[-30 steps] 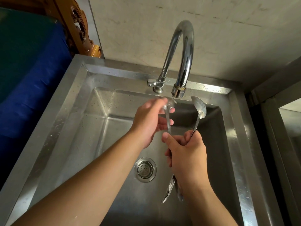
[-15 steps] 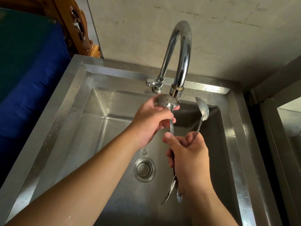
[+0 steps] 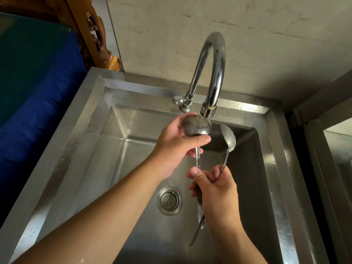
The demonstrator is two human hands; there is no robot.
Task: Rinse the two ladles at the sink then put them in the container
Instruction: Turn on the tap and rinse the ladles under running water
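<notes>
The tap (image 3: 209, 73) arches over the back of the sink (image 3: 91, 119), its spout just above the left hand (image 3: 177, 147) and ladle bowl (image 3: 196, 125). The left basin stands free; the drain (image 3: 169, 200) lies uncovered beside the right hand (image 3: 217, 193).

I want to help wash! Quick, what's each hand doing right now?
Left hand: closed around the bowl of the ladle under the faucet.
Right hand: closed, holding both ladle handles, including the second ladle.
</notes>
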